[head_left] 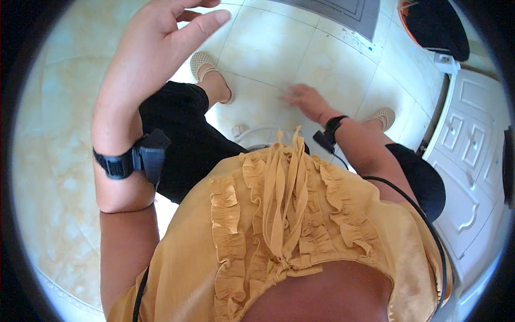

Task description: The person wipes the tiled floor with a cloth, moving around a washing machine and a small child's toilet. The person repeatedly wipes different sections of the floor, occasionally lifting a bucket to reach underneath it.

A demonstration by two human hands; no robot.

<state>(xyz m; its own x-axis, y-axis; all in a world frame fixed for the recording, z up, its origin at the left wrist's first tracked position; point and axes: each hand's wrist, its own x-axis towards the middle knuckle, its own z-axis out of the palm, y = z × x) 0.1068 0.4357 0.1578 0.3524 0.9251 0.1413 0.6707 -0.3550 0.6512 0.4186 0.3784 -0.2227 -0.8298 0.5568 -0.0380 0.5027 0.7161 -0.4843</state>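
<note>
My left hand is raised at the upper left, its thumb stretched out and apart from the fingers. The frame's top edge cuts off part of those fingers, and nothing shows in the grip. Lower and to the right, my right hand hovers over the floor between my feet, blurred by motion. Its fingers look stretched out and hold nothing visible. Each wrist wears a black strap with a small box, the left strap and the right strap. Partly hidden behind my yellow ruffled top is a pale curved rim.
Pale tiles make up the floor. A grey mat lies at the far edge. A black object with an orange rim stands far right, near a small white box. White panelled furniture lines the right side. A black cable runs along my right arm.
</note>
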